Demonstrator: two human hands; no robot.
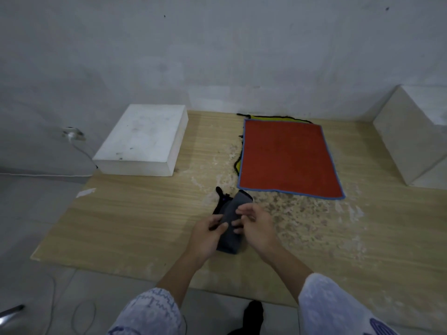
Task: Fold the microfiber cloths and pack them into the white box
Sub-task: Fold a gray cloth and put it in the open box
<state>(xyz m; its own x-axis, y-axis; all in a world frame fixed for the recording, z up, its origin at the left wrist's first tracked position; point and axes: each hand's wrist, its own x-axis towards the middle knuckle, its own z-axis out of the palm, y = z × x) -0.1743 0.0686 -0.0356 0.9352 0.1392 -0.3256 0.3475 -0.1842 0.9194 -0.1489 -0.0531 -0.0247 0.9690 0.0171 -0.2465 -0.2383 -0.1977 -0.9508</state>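
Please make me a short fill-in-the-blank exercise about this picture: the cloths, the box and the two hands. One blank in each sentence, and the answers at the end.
1. The left hand and the right hand together hold a folded cloth of ____ colour.
2. The red cloth has a border of ____ colour.
3. Under the red cloth lies a ____ cloth with a black edge.
4. The white box is to the ____ of the red cloth.

Answers: grey; blue; yellow; left

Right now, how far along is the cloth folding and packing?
Early on. In hand: the grey cloth, folded into a narrow strip, is gripped by the left hand while the right hand works over it. Left: the red cloth lies flat on a yellow cloth, both unfolded. The white box looks closed, so whether anything is packed cannot be seen.
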